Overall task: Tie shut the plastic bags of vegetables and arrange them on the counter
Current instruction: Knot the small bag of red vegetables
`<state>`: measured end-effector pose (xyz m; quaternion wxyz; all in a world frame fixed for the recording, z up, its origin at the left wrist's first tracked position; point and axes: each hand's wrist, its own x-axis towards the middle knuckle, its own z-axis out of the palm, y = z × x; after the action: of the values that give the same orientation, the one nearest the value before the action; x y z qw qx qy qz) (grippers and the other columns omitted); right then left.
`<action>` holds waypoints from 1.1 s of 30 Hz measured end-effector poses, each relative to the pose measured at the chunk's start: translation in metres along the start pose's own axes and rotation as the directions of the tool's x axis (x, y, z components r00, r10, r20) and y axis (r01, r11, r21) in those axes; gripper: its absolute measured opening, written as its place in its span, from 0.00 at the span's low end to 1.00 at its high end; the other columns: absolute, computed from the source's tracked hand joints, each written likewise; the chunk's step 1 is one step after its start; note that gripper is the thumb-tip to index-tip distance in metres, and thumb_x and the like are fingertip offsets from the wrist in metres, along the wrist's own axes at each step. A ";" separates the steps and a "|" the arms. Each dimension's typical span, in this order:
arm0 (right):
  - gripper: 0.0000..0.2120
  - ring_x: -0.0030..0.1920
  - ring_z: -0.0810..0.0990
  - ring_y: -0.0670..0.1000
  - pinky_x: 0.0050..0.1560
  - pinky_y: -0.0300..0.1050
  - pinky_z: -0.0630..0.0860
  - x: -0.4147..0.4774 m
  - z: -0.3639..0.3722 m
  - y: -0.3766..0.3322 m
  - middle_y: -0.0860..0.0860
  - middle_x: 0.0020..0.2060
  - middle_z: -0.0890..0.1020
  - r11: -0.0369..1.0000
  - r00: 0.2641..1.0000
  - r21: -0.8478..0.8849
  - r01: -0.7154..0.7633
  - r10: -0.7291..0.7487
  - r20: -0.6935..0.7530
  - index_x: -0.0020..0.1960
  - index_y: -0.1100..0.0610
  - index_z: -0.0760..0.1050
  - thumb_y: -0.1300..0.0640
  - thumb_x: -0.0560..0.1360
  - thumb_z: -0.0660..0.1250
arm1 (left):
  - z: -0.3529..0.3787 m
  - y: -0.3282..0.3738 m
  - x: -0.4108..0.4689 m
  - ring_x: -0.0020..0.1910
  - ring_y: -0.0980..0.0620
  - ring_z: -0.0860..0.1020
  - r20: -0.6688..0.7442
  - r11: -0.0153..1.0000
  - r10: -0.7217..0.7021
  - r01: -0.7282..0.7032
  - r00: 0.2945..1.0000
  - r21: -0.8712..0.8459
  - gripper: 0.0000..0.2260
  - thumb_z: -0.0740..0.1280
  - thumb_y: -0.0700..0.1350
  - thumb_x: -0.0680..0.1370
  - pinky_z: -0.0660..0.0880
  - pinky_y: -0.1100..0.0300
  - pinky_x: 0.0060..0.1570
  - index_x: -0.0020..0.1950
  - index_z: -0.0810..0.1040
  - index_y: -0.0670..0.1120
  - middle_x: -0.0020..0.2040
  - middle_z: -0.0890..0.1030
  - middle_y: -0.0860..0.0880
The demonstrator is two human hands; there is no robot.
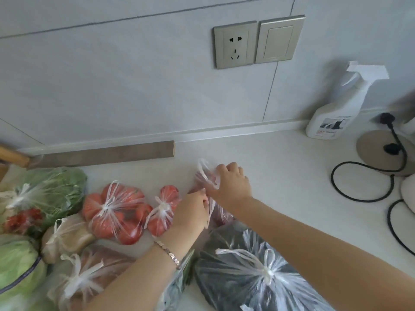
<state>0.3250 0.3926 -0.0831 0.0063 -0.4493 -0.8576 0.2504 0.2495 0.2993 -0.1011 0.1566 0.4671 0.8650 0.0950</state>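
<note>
A clear bag of dark reddish vegetables point(221, 215) lies on the white counter point(280, 167) under both hands. My right hand point(231, 182) grips the bag's handles at the far end. My left hand point(192, 212), a bracelet on its wrist, pinches the plastic on the near left side. Tied bags lie around it: a small tomato bag point(164, 209), a large tomato bag point(114, 212), a bag of dark greens point(253, 270), a potato bag point(65, 236), a brownish bag point(89, 272) and a leafy green bag point(51, 189).
A cabbage point(15, 261) sits at the left edge. A spray bottle point(336, 108), a round base with a black cord point(363, 176) and a wall socket point(235, 44) are at the right. A wooden strip point(101, 154) lies along the wall.
</note>
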 end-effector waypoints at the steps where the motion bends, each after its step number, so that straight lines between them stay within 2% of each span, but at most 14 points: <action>1: 0.18 0.60 0.69 0.57 0.60 0.49 0.68 0.002 0.004 0.002 0.56 0.58 0.71 0.999 0.998 0.047 0.018 -0.016 -0.053 0.59 0.58 0.71 0.47 0.76 0.58 | -0.002 -0.002 0.004 0.46 0.46 0.80 -0.003 0.999 -0.006 0.006 1.000 -0.052 0.11 0.58 0.45 0.80 0.69 0.61 0.42 0.51 0.78 0.43 0.47 0.83 0.44; 4: 0.19 0.54 0.73 0.56 0.57 0.47 0.70 -0.001 0.001 0.013 0.55 0.52 0.74 0.949 0.994 0.311 0.042 -0.008 -0.109 0.52 0.62 0.76 0.52 0.80 0.50 | -0.016 -0.004 0.009 0.48 0.48 0.80 0.181 0.959 0.014 0.038 0.983 -0.280 0.19 0.61 0.55 0.77 0.70 0.60 0.42 0.57 0.76 0.41 0.49 0.82 0.45; 7: 0.22 0.48 0.75 0.51 0.47 0.36 0.65 -0.011 -0.013 0.025 0.50 0.49 0.73 0.893 0.992 0.448 0.037 0.022 -0.127 0.54 0.61 0.76 0.51 0.81 0.47 | -0.015 -0.007 0.007 0.48 0.51 0.79 0.298 0.999 0.049 -0.041 0.953 -0.031 0.24 0.64 0.58 0.74 0.71 0.62 0.42 0.64 0.70 0.46 0.54 0.79 0.48; 9: 0.20 0.45 0.74 0.50 0.44 0.35 0.62 -0.017 -0.020 0.036 0.51 0.49 0.74 0.906 0.987 0.420 0.046 0.025 -0.161 0.55 0.59 0.76 0.52 0.81 0.48 | -0.015 -0.008 0.005 0.47 0.49 0.79 0.177 0.983 0.081 -0.108 0.981 0.149 0.14 0.60 0.51 0.79 0.66 0.64 0.40 0.59 0.74 0.44 0.50 0.81 0.46; 10: 0.19 0.45 0.75 0.50 0.44 0.36 0.63 -0.019 -0.022 0.042 0.52 0.49 0.75 0.914 0.983 0.404 0.041 0.036 -0.181 0.55 0.58 0.76 0.53 0.81 0.48 | -0.016 -0.007 0.005 0.47 0.48 0.79 0.107 0.987 0.086 -0.099 0.991 0.126 0.13 0.57 0.49 0.80 0.64 0.64 0.39 0.57 0.76 0.43 0.49 0.81 0.46; 13: 0.19 0.43 0.78 0.54 0.43 0.41 0.67 -0.024 -0.033 0.057 0.52 0.43 0.80 0.889 0.961 0.457 -0.016 0.140 -0.239 0.47 0.58 0.77 0.53 0.81 0.49 | -0.031 0.003 0.010 0.46 0.45 0.79 -0.077 0.987 0.010 -0.022 0.997 -0.160 0.13 0.58 0.45 0.80 0.66 0.60 0.41 0.49 0.80 0.43 0.44 0.83 0.45; 16: 0.21 0.38 0.74 0.54 0.38 0.42 0.61 -0.020 -0.052 0.067 0.53 0.35 0.77 0.800 0.899 0.589 -0.115 0.336 -0.281 0.37 0.59 0.74 0.53 0.81 0.49 | -0.058 0.003 0.023 0.45 0.44 0.79 -0.263 0.949 -0.097 0.010 0.960 -0.316 0.12 0.59 0.45 0.79 0.73 0.55 0.44 0.47 0.82 0.43 0.43 0.83 0.45; 20: 0.20 0.37 0.72 0.53 0.33 0.43 0.60 -0.021 -0.065 0.078 0.55 0.36 0.77 0.741 0.834 0.665 -0.097 0.425 -0.352 0.34 0.59 0.70 0.53 0.80 0.51 | -0.074 0.000 0.023 0.42 0.45 0.77 -0.303 0.891 -0.188 0.033 0.934 -0.452 0.12 0.60 0.43 0.78 0.72 0.56 0.42 0.40 0.80 0.40 0.38 0.81 0.45; 22: 0.22 0.36 0.72 0.55 0.30 0.34 0.64 -0.026 -0.067 0.084 0.60 0.35 0.77 0.735 0.827 0.674 -0.080 0.426 -0.367 0.35 0.66 0.71 0.52 0.79 0.54 | -0.072 0.006 0.019 0.41 0.48 0.73 -0.186 0.751 -0.297 0.109 0.937 -0.652 0.12 0.61 0.41 0.77 0.67 0.62 0.39 0.34 0.75 0.40 0.35 0.76 0.47; 24: 0.23 0.37 0.73 0.58 0.31 0.32 0.64 -0.033 -0.071 0.088 0.63 0.36 0.77 0.754 0.829 0.656 -0.033 0.387 -0.403 0.34 0.69 0.71 0.50 0.76 0.57 | -0.069 0.010 0.017 0.46 0.50 0.73 0.010 0.386 -0.407 0.182 0.913 -0.904 0.14 0.61 0.43 0.76 0.68 0.62 0.45 0.29 0.68 0.43 0.38 0.76 0.48; 26: 0.19 0.38 0.75 0.49 0.33 0.30 0.65 -0.039 -0.076 0.088 0.55 0.38 0.77 0.707 0.864 0.706 0.043 0.329 -0.382 0.28 0.62 0.70 0.56 0.75 0.63 | -0.068 0.015 0.012 0.56 0.51 0.75 0.131 0.078 -0.377 0.172 0.917 -0.982 0.16 0.58 0.40 0.78 0.68 0.60 0.58 0.29 0.67 0.45 0.46 0.79 0.47; 28: 0.17 0.38 0.75 0.39 0.36 0.26 0.66 -0.045 -0.078 0.082 0.48 0.41 0.77 0.598 0.921 0.798 0.073 0.267 -0.285 0.26 0.56 0.70 0.64 0.73 0.65 | -0.068 0.024 0.002 0.56 0.52 0.77 0.100 -0.017 -0.295 0.099 0.950 -0.995 0.16 0.56 0.38 0.79 0.68 0.61 0.59 0.33 0.74 0.45 0.50 0.80 0.46; 31: 0.06 0.43 0.76 0.44 0.48 0.34 0.68 -0.043 -0.078 0.077 0.49 0.41 0.81 0.379 0.964 0.924 0.053 0.222 -0.147 0.35 0.56 0.78 0.62 0.69 0.65 | -0.065 0.034 -0.006 0.56 0.53 0.78 -0.009 0.029 -0.235 -0.002 0.972 -1.000 0.13 0.60 0.37 0.78 0.70 0.62 0.60 0.43 0.81 0.50 0.50 0.81 0.48; 33: 0.06 0.44 0.76 0.45 0.52 0.39 0.69 -0.039 -0.079 0.073 0.49 0.42 0.82 0.339 0.971 0.940 0.042 0.208 -0.118 0.38 0.55 0.79 0.58 0.68 0.63 | -0.059 0.034 -0.006 0.53 0.59 0.79 -0.105 0.265 -0.190 -0.052 0.976 -0.963 0.13 0.61 0.37 0.78 0.72 0.65 0.59 0.49 0.79 0.55 0.50 0.81 0.52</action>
<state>0.4230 0.4305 -0.0378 0.3430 -0.4319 -0.5283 0.6456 0.2583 0.3115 -0.0340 0.3237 0.2268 0.6611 0.6378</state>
